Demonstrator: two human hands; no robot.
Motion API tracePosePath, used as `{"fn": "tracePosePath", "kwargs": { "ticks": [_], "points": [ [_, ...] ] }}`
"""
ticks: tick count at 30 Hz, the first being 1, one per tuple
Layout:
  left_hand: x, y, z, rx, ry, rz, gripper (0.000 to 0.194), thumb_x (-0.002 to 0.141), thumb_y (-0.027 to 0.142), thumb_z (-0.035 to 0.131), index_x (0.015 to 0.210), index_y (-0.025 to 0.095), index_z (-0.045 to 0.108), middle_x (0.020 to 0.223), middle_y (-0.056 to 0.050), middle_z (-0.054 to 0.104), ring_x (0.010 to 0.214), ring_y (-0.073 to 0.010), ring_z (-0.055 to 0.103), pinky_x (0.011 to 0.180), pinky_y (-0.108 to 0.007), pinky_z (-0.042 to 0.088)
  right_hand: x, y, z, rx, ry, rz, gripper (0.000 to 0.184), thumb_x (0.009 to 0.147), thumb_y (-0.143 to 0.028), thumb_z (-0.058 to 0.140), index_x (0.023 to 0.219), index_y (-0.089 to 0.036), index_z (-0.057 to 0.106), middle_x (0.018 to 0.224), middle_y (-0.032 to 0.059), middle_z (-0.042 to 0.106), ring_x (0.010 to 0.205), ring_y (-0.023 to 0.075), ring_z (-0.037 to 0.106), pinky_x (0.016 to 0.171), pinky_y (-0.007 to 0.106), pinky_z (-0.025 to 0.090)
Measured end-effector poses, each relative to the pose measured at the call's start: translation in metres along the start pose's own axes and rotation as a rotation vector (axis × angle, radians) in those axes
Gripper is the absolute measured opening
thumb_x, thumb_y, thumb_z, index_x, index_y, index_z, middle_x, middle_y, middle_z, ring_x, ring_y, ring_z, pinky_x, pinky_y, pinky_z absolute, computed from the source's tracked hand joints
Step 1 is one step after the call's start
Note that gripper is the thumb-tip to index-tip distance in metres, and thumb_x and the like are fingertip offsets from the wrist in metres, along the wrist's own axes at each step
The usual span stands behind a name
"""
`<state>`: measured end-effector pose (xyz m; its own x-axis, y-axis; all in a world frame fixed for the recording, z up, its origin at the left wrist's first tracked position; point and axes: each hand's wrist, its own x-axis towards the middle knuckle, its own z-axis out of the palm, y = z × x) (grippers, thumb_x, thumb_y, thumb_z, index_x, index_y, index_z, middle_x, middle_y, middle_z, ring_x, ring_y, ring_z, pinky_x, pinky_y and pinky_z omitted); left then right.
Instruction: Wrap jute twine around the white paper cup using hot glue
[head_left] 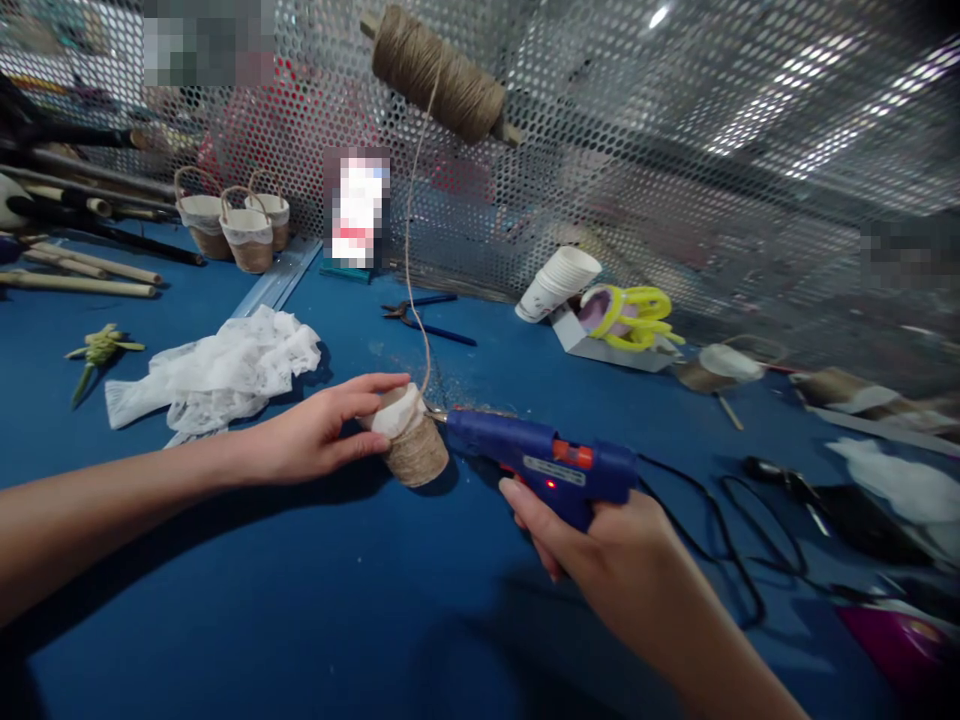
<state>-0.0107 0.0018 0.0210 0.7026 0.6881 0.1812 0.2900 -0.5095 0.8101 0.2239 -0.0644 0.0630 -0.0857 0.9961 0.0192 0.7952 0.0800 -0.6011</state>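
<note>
My left hand (334, 425) grips a small paper cup (416, 452) by its rim; the cup is wrapped in brown twine and tilted over the blue table. In my right hand (600, 540) is a blue glue gun (517, 440) with a lit red light. Its nozzle points left and meets the cup near the rim, though I cannot tell if it touches. A strand of twine (409, 250) runs down to the cup's rim from a spool (439, 80) mounted above.
White lace (247, 365) lies at left, below finished twine baskets (247, 235). Pliers (431, 318) rest behind the cup. Stacked paper cups (559, 285) and yellow-handled scissors (630, 315) sit at back right. The black cord (720, 530) loops at right. A perforated metal panel (300, 110) stands behind.
</note>
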Motion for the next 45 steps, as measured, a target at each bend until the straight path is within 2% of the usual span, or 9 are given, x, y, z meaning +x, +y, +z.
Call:
{"fn": "tracePosePath", "kwargs": {
  "ticks": [7, 13, 18, 21, 27, 30, 35, 40, 45],
  "points": [
    [0.0, -0.001, 0.0, -0.008, 0.013, 0.002, 0.014, 0.085, 0.021, 0.046, 0.093, 0.015, 0.055, 0.138, -0.013, 0.035, 0.127, -0.0207, 0.033, 0.103, -0.037, 0.032, -0.006, -0.002, 0.0, -0.025, -0.023, -0.098, 0.03, 0.079, -0.038, 0.047, 0.054, -0.022, 0.047, 0.036, -0.0057, 0.046, 0.031, 0.0101, 0.047, 0.036, 0.022, 0.042],
    [0.0, -0.002, 0.0, -0.001, 0.002, 0.012, 0.02, 0.085, 0.022, 0.045, 0.102, 0.017, 0.054, 0.139, -0.011, 0.034, 0.128, -0.0211, 0.032, 0.103, -0.037, 0.032, 0.003, 0.0, 0.0, -0.006, 0.018, 0.027, 0.026, 0.075, -0.036, 0.052, 0.053, -0.023, 0.049, 0.033, -0.0049, 0.047, 0.03, 0.0121, 0.049, 0.034, 0.023, 0.043],
    [-0.001, -0.001, 0.0, 0.002, -0.003, 0.007, 0.023, 0.085, 0.023, 0.045, 0.106, 0.017, 0.053, 0.139, -0.011, 0.033, 0.127, -0.0204, 0.033, 0.103, -0.037, 0.032, 0.007, -0.001, 0.001, 0.013, -0.024, 0.133, 0.031, 0.076, -0.034, 0.051, 0.048, -0.024, 0.045, 0.033, -0.003, 0.048, 0.032, 0.0137, 0.051, 0.034, 0.025, 0.044],
    [0.0, -0.001, 0.0, 0.003, 0.002, 0.009, 0.023, 0.085, 0.022, 0.045, 0.106, 0.018, 0.053, 0.139, -0.011, 0.034, 0.127, -0.0204, 0.033, 0.103, -0.037, 0.032, 0.004, -0.001, 0.001, 0.009, -0.027, 0.087, 0.031, 0.076, -0.037, 0.05, 0.048, -0.024, 0.044, 0.034, -0.0031, 0.047, 0.032, 0.0135, 0.051, 0.035, 0.024, 0.045],
    [0.001, -0.002, 0.001, -0.005, 0.011, -0.002, 0.014, 0.084, 0.022, 0.046, 0.094, 0.015, 0.054, 0.138, -0.011, 0.035, 0.128, -0.0204, 0.032, 0.103, -0.037, 0.032, -0.007, -0.005, -0.001, -0.071, -0.009, -0.115, 0.035, 0.079, -0.038, 0.047, 0.048, -0.023, 0.047, 0.035, -0.0044, 0.047, 0.033, 0.0114, 0.049, 0.037, 0.023, 0.043],
    [0.001, -0.003, 0.001, -0.005, 0.022, -0.005, 0.012, 0.084, 0.022, 0.046, 0.09, 0.015, 0.054, 0.137, -0.012, 0.036, 0.128, -0.0204, 0.032, 0.104, -0.037, 0.031, -0.01, -0.005, 0.002, -0.101, -0.015, -0.129, 0.035, 0.079, -0.038, 0.048, 0.048, -0.023, 0.047, 0.036, -0.0043, 0.048, 0.034, 0.0109, 0.049, 0.038, 0.022, 0.043],
    [0.001, -0.001, 0.002, 0.004, 0.035, -0.002, 0.011, 0.084, 0.023, 0.046, 0.087, 0.016, 0.055, 0.135, -0.012, 0.038, 0.126, -0.0206, 0.034, 0.103, -0.036, 0.033, -0.01, -0.004, 0.01, -0.063, 0.031, -0.16, 0.022, 0.078, -0.037, 0.05, 0.061, -0.025, 0.057, 0.034, -0.005, 0.046, 0.034, 0.0138, 0.05, 0.036, 0.024, 0.042],
    [0.001, 0.001, 0.002, 0.017, 0.042, 0.0, 0.012, 0.085, 0.023, 0.045, 0.087, 0.016, 0.055, 0.135, -0.012, 0.039, 0.126, -0.0223, 0.034, 0.102, -0.039, 0.033, -0.01, -0.01, 0.012, -0.034, 0.029, -0.183, 0.015, 0.077, -0.03, 0.05, 0.068, -0.023, 0.059, 0.054, -0.0017, 0.063, 0.047, 0.0147, 0.059, 0.049, 0.025, 0.05],
    [0.0, -0.001, 0.002, 0.035, 0.04, 0.012, 0.011, 0.084, 0.023, 0.046, 0.085, 0.016, 0.054, 0.134, -0.012, 0.039, 0.126, -0.0223, 0.035, 0.101, -0.039, 0.034, -0.012, -0.01, 0.009, -0.047, 0.007, -0.209, 0.01, 0.078, -0.027, 0.052, 0.072, -0.021, 0.059, 0.06, -0.001, 0.065, 0.053, 0.0142, 0.061, 0.054, 0.023, 0.051]
  ]
}}
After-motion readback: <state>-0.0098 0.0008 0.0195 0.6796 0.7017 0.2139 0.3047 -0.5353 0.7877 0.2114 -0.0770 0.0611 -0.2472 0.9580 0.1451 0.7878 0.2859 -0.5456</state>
